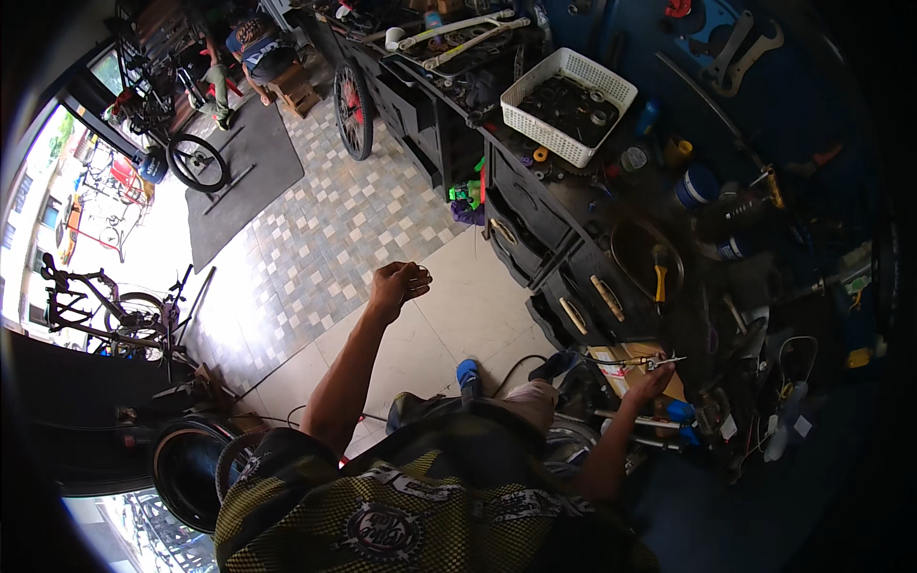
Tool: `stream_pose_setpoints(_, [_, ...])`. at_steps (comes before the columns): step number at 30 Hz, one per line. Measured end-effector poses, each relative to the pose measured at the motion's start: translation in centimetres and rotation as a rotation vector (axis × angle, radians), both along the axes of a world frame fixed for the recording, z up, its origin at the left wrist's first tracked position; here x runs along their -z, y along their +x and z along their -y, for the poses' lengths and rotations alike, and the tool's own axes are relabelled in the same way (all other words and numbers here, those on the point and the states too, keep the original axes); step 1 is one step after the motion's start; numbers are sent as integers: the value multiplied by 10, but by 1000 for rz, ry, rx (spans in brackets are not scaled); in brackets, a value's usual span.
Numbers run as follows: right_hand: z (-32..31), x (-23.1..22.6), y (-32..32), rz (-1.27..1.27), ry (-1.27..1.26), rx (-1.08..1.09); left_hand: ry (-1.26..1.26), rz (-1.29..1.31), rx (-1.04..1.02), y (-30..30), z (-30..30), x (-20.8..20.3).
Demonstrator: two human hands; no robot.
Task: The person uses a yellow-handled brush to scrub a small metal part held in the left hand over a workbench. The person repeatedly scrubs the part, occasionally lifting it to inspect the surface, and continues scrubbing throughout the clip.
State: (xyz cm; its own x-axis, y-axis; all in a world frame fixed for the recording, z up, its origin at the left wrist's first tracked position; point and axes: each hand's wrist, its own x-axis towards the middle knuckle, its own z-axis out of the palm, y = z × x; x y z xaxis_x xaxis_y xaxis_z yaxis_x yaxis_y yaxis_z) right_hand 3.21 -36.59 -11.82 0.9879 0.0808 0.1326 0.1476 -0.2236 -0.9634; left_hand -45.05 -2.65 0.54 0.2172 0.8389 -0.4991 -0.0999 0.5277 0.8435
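My left hand is raised over the pale floor tiles, away from the bench. Its fingers are curled closed, and whatever they may hold is hidden or too small to name. Over by the bench on the right, my right hand grips a small silvery metal piece with a thin pointed end. A dark line seems to run from it to the left. Behind that hand lies a piece of brown cardboard. A yellow-handled brush rests farther back on the bench.
A white plastic basket of small parts stands on the cluttered workbench. Black drawers with pale handles front it. A bicycle wheel leans against the cabinets. Another person sits low at the far left. Bicycles and a black rim are at left.
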Motion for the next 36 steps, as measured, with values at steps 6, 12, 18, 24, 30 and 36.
stream_pose_setpoints(6, [-18, -18, -1, 144, -133, 192, -61, 29, -47, -11, 1, 10])
stream_pose_setpoints(12, [-60, -137, -3, 9, 68, -371, -47, -5, -86, -21, -6, 10])
stream_pose_setpoints(18, [-173, -206, -113, 431, -539, -1141, 12, -125, -110, -30, -14, 37])
stream_pose_setpoints(24, [-224, -177, -263, 443, -954, -1862, -41, -117, -166, -52, -5, 63])
stream_pose_setpoints(30, [-275, -163, -311, 440, -1011, -1989, 24, -167, -178, -80, 6, 72])
stream_pose_setpoints(36, [-286, -171, -338, 420, -1154, -1948, -1, -218, -245, -93, 17, 86])
